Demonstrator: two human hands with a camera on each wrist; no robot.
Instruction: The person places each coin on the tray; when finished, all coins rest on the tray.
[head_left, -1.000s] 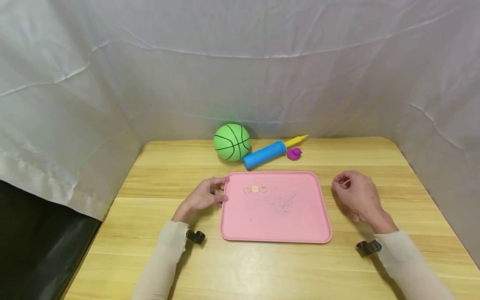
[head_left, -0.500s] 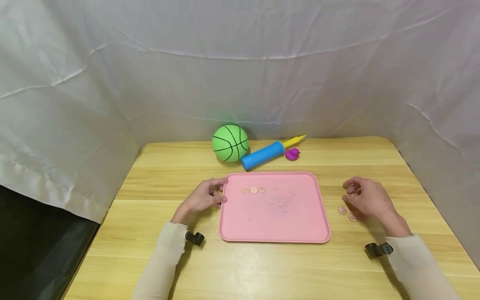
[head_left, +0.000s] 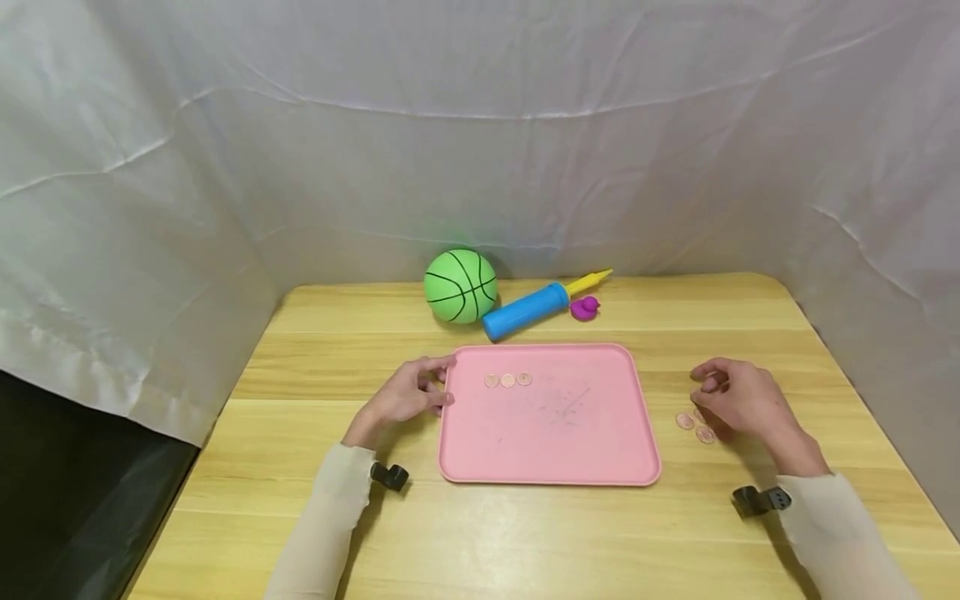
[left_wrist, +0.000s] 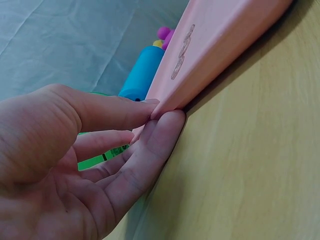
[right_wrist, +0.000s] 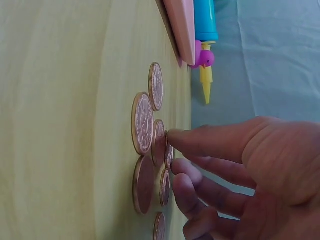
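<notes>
A: What does the place look like?

B: A light wooden table (head_left: 525, 533) stands inside a tent of wrinkled white sheeting (head_left: 480, 125). At the back lie a green ball (head_left: 461, 286), a blue pump (head_left: 525, 311) and a small purple duck (head_left: 584, 308).

A: And the hands?

B: The left hand (head_left: 408, 393) pinches the left rim of the pink tray (head_left: 551, 442) between thumb and fingers; three coins in a row (head_left: 507, 380) lie on the tray. The right hand (head_left: 738, 398) is loosely curled, its forefinger tip touching the loose coins (right_wrist: 150, 145) scattered on the table just right of the tray. It grips nothing.

A: Any change from a second ago?

B: Yes. The right hand then hovered higher, pinching something small; now it has dropped onto the coins, which lie uncovered. The left hand has stayed put.
</notes>
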